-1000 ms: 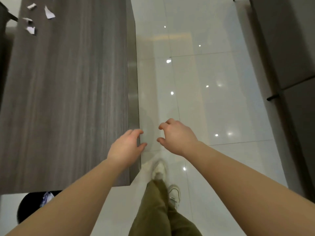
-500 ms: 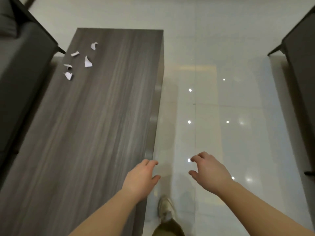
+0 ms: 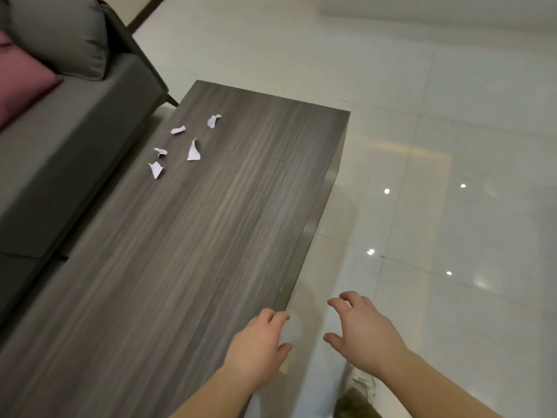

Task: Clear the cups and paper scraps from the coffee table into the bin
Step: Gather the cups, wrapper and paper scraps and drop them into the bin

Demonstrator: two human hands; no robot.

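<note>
Hovering over the near right edge of the coffee table (image 3: 187,267), the left hand (image 3: 256,348) is palm down, fingers loosely bent, holding nothing. Right hand (image 3: 363,331) floats just right of it, above the tile floor (image 3: 452,146), fingers spread and relaxed, also holding nothing. Both forearms run off the bottom of the frame. Whether the left hand touches the tabletop cannot be told. Between and below the hands, a blurred shoe (image 3: 360,383) and a bit of olive trouser leg (image 3: 351,407) show, mostly cut off. Five white paper scraps (image 3: 193,150) lie loose and apart from one another on the far left part of the table, well away from both hands. No cups or bin in view. Grey sofa (image 3: 60,140) runs along the table's left side, cropped at the left edge, with a pink cushion (image 3: 21,82) partly cut off and a grey cushion (image 3: 57,34) behind it. Edges look motion-smeared.
</note>
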